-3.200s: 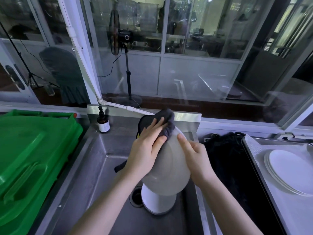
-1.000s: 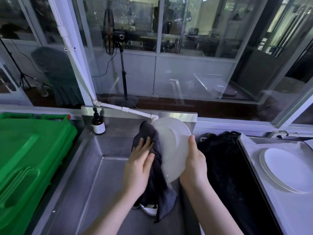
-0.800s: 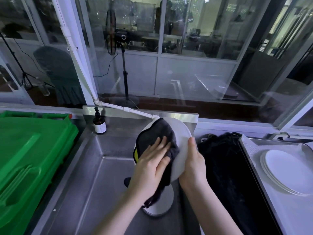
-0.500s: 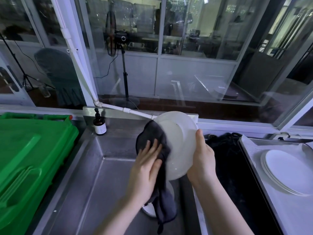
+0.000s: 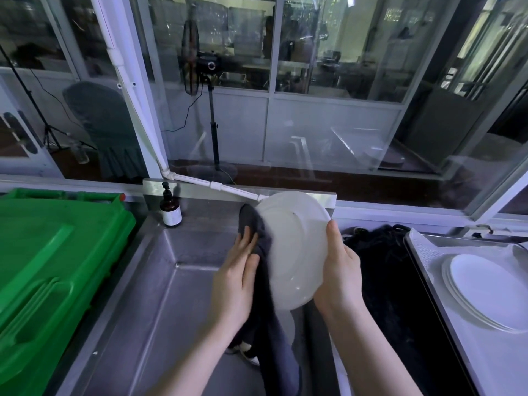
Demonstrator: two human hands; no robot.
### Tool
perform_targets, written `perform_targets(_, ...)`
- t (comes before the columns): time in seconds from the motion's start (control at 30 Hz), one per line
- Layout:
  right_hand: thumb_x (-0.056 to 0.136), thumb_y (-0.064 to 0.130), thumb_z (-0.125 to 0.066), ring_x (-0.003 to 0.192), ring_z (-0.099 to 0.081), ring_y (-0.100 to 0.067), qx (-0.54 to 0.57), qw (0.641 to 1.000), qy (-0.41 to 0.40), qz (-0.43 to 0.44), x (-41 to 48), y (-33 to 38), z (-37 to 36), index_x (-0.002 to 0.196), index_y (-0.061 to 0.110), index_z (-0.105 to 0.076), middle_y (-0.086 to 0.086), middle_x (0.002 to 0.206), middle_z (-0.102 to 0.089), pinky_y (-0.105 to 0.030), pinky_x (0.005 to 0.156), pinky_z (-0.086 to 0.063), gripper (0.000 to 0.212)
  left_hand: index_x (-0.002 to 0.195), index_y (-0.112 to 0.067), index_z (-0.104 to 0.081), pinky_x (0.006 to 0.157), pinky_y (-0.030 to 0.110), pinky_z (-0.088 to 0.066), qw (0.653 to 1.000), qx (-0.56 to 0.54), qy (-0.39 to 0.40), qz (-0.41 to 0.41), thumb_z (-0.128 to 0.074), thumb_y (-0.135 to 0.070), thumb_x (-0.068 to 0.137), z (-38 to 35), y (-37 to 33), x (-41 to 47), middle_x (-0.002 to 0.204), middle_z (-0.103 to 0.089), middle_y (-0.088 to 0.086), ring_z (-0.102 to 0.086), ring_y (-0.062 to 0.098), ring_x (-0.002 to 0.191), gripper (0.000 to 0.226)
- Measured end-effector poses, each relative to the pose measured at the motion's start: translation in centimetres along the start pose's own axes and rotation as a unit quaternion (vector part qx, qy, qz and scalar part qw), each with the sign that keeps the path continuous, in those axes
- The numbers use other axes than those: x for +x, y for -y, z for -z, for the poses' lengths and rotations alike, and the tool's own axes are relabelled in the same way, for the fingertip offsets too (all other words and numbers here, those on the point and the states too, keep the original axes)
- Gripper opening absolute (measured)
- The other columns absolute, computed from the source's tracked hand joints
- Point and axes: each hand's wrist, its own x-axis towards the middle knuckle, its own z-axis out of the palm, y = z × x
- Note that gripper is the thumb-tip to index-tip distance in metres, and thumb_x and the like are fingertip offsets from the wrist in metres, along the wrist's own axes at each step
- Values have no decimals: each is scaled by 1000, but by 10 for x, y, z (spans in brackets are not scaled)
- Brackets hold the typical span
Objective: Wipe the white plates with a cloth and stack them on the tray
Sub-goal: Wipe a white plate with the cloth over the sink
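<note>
Plate (image 5: 297,247) between left grip (image 5: 234,278) (seemingly on cloth (image 5: 275,344)) and right grip (image 5: 340,275).

Open room lay over the left half of the sink (image 5: 160,281), hemmed by the green bin (image 5: 51,267) on the left and the brown bottle (image 5: 170,208) and white pipe (image 5: 217,186) at the back. The upright plate (image 5: 297,252), hanging cloth (image 5: 268,310), left hand (image 5: 237,281) and right hand (image 5: 340,275) filled its right side. Low black fabric (image 5: 385,281) lay between sink and tray (image 5: 413,252), where stacked plates (image 5: 485,290) left bare lining along the left rim.
</note>
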Motion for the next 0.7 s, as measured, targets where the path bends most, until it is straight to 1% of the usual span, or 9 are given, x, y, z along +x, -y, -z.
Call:
perform_targets(0.1, 97, 46, -60, 55, -68, -11, 2, 1000, -10, -5, 4, -3, -2, 74, 10, -72, 0, 65, -73, -20, 46, -50, 44, 141, -28, -43, 118, 42, -28, 997, 50, 12, -63, -36, -28, 103, -12, -6, -24, 152, -35, -16, -29, 13, 146, 39)
perform_targets(0.2, 97, 46, -59, 64, -71, -12, -17, 999, -6, -27, 2, -13, -5, 77, 8, -75, -2, 73, -76, -21, 52, -53, 45, 142, -20, -49, 116, 47, -28, 988, 91, 33, -118, -30, -34, 105, -20, -17, -26, 154, -39, -10, -32, 14, 146, 44)
perform_targets(0.3, 97, 46, -59, 70, -68, -19, -30, 999, 3, -42, -4, -21, -7, 87, 1, -74, -13, 81, -77, -25, 59, -54, 49, 143, -24, -48, 117, 48, -27, 985, 113, 41, -124, -28, -40, 105, -16, -21, -4, 153, -37, -14, -31, 13, 146, 45)
perform_targets(0.37, 97, 48, -58, 74, -61, -25, -28, 999, 10, -38, -10, -21, -8, 94, -14, -62, -22, 81, -72, -35, 68, -48, 63, 143, -25, -47, 118, 47, -25, 988, 107, 58, -97, -34, -35, 104, -11, -16, 13, 153, -37, -13, -31, 15, 146, 42)
perform_targets(0.43, 95, 52, -59, 76, -52, -26, -28, 999, 13, -27, -16, -18, -8, 100, -23, -51, -18, 81, -59, -39, 71, -39, 76, 141, -20, -51, 118, 35, -24, 993, 93, 52, -59, -40, -27, 102, -6, -6, 25, 151, -39, -10, -33, 16, 145, 41)
perform_targets(0.5, 94, 54, -60, 77, -49, -24, -24, 999, 13, -19, -17, -18, -4, 96, -24, -48, -12, 83, -55, -38, 71, -36, 80, 140, -16, -54, 111, 14, -25, 998, 50, 25, -6, -45, -19, 103, -2, 1, 31, 149, -44, -7, -40, 14, 141, 38)
perform_targets(0.57, 93, 56, -60, 70, -45, -22, -29, 1000, 10, -9, -15, -18, -1, 81, -16, -51, -10, 77, -51, -32, 63, -38, 73, 137, -14, -57, 97, 4, -32, 998, 23, -2, 60, -46, -16, 103, 1, 8, 31, 142, -54, -2, -51, 15, 131, 36)
perform_targets(0.63, 93, 57, -59, 63, -42, -18, -35, 999, 3, 1, -14, -17, 2, 72, 6, -54, -7, 69, -46, -25, 56, -36, 55, 126, -12, -66, 78, 17, -40, 991, 20, -29, 128, -45, -20, 104, 2, 15, 25, 121, -70, 7, -61, 27, 112, 32)
perform_targets(0.7, 94, 55, -59, 53, -46, -13, -31, 999, -11, 7, -13, -13, 4, 57, 16, -53, -1, 59, -49, -19, 51, -38, 54, 94, -18, -69, 60, 30, -34, 981, 1, -44, 187, -44, -24, 104, 4, 19, 11, 81, -72, 2, -64, 35, 84, 28)
